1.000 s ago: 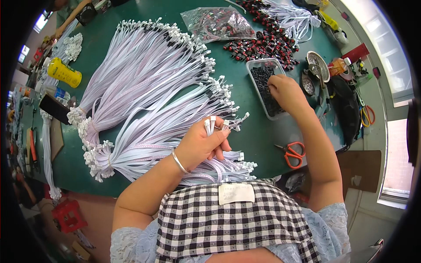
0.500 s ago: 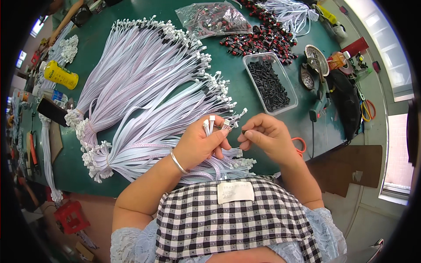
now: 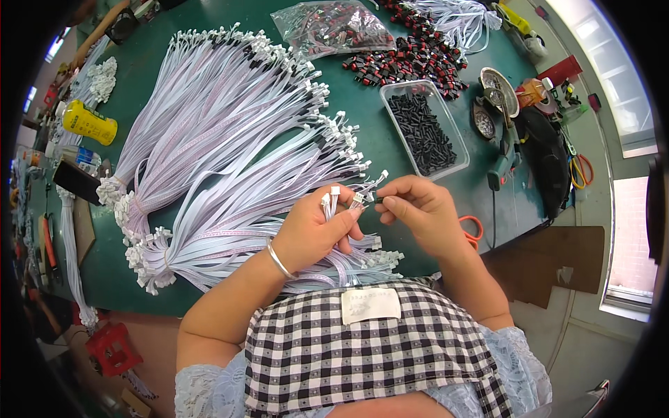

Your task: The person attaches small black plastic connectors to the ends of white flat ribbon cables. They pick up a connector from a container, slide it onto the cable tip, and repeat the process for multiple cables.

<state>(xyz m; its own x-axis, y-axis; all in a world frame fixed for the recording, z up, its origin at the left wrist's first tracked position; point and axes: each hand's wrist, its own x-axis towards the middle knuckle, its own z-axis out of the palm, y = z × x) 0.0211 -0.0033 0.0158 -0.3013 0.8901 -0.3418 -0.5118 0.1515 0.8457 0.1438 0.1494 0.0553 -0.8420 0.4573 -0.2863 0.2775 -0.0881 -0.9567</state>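
Note:
My left hand (image 3: pixel 322 221) is closed round the ends of several white ribbon cables, whose small white connectors (image 3: pixel 335 191) stick up between thumb and fingers. Close by on its right, my right hand (image 3: pixel 419 207) pinches thumb against forefinger at the tips of the split wires (image 3: pixel 369 187). A tiny dark sleeve (image 3: pixel 379 198) shows at those fingertips, partly hidden by them. Beneath and beyond the left hand fans a large bundle of ribbon cables (image 3: pixel 209 132) with white connectors at both ends.
A clear plastic tub (image 3: pixel 453 170) of short black sleeves stands beyond my right hand. Behind it lie a heap of black-and-red parts (image 3: pixel 411 66) and a clear bag (image 3: pixel 331 31) of similar ones. Orange-handled scissors (image 3: pixel 472 232), a soldering iron (image 3: pixel 500 171) and a yellow bottle (image 3: pixel 89 122) lie around.
My right hand has moved slightly left, bringing its pinched fingertips up to the wire ends. The dark sleeve is now less visible. The left hand keeps its hold on the cables.

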